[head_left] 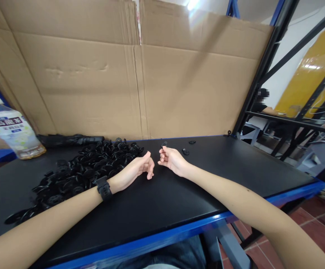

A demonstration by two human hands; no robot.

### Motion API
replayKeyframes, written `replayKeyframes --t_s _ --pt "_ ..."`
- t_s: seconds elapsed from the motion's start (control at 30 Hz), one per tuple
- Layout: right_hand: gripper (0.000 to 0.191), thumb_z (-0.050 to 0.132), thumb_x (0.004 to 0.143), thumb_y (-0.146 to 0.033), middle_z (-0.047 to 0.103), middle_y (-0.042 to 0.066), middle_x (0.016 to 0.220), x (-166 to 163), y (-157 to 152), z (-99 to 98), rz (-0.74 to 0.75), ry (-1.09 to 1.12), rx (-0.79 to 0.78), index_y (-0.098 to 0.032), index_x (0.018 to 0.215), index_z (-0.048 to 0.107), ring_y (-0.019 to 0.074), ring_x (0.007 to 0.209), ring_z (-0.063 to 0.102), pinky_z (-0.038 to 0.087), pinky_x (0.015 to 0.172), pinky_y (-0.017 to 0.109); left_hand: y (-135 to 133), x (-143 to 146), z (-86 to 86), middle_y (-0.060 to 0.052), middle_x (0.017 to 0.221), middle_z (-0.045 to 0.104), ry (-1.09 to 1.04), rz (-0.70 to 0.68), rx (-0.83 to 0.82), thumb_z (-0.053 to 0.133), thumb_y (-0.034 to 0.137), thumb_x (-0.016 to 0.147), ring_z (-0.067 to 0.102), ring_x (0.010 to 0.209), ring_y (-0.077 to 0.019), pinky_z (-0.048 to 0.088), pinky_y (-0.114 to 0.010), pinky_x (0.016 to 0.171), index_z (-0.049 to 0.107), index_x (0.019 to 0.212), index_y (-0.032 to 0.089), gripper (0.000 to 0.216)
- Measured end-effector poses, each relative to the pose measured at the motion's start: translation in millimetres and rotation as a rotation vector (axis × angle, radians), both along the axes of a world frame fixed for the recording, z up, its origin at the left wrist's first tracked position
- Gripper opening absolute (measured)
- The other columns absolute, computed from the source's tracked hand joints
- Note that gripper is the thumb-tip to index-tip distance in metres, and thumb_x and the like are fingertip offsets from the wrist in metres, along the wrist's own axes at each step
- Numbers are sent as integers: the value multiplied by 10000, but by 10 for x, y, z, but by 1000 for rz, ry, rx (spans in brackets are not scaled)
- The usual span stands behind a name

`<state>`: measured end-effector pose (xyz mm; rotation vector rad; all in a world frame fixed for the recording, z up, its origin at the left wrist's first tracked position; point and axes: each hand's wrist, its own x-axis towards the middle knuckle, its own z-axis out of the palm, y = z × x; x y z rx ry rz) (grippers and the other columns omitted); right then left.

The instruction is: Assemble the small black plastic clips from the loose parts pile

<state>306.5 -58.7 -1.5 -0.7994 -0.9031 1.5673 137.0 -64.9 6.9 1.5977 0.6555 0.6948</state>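
Observation:
My right hand (176, 161) pinches a small black plastic part (164, 144) between thumb and fingertips, above the black tabletop. Only the upper edge of that part shows past the fingers. My left hand (137, 170), with a black watch on its wrist, is held just left of it, fingers loosely curled and thumb apart; I see nothing in it. Close beside the left hand spreads a large pile of black round plastic parts (86, 173). Two similar loose parts, one black disc (185, 152) and another black disc (192, 142), lie beyond my right hand.
A labelled drink bottle (15, 130) stands at the left, near a dark folded bundle (70, 140) behind the pile. Cardboard (196, 82) walls off the back. A blue edge (179, 233) runs along the table's front. Past the metal frame at right sits another person (260, 106).

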Motion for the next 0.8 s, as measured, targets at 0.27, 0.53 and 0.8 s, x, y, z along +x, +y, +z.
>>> replayKeyframes --t_s 0.27,0.53,0.8 --pt "327 264 927 -158 389 -34 511 233 250 48 -316 242 -172 -190 651 435 68 428 425 526 642 243 -8 22 33 -4 505 534 6 -29 24 370 515 878 508 553 -146 416 -317 735 526 622 166 460" --pt "291 242 929 -232 330 -50 496 385 381 -13 -415 207 -114 -218 695 415 89 394 378 532 591 278 -48 40 57 -13 498 540 8 -11 31 392 507 871 501 544 -145 410 -312 720 539 610 164 455" --pt "125 529 783 -237 515 -8 698 136 181 -57 -151 -268 243 -175 884 570 104 611 515 508 691 316 -53 62 48 -9 479 529 3 1 24 420 506 858 504 534 -144 411 -318 717 534 574 166 457"
